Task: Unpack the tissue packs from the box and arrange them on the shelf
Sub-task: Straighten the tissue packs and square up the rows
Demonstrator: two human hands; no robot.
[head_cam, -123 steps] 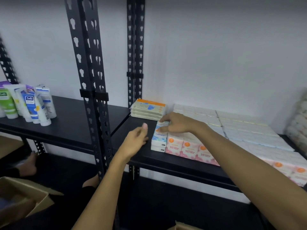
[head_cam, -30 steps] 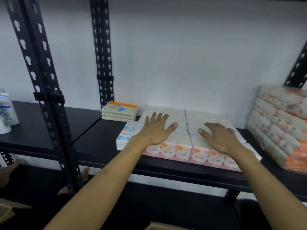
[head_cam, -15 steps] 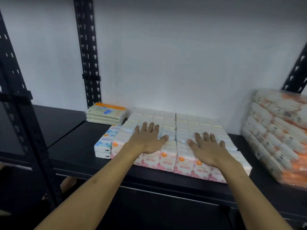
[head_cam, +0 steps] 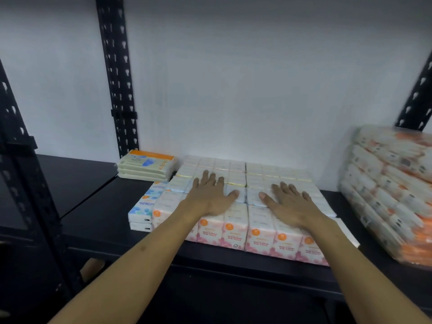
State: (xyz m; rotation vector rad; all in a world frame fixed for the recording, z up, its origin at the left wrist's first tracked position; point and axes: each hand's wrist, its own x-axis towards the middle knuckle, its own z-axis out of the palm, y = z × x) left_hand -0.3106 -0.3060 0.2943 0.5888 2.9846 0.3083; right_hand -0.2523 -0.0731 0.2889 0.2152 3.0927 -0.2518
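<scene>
Left hand [head_cam: 208, 197] and right hand [head_cam: 292, 204] outstretched, palms down, flat.

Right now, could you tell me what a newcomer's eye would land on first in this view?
Most likely the two bare hands, left hand and right hand, lying flat with fingers spread on a block of pink tissue packs at the middle of the black shelf. Next, the big plastic-wrapped orange-and-white bundle at the shelf's right end, and a small stack of cream packs at the back left.
</scene>
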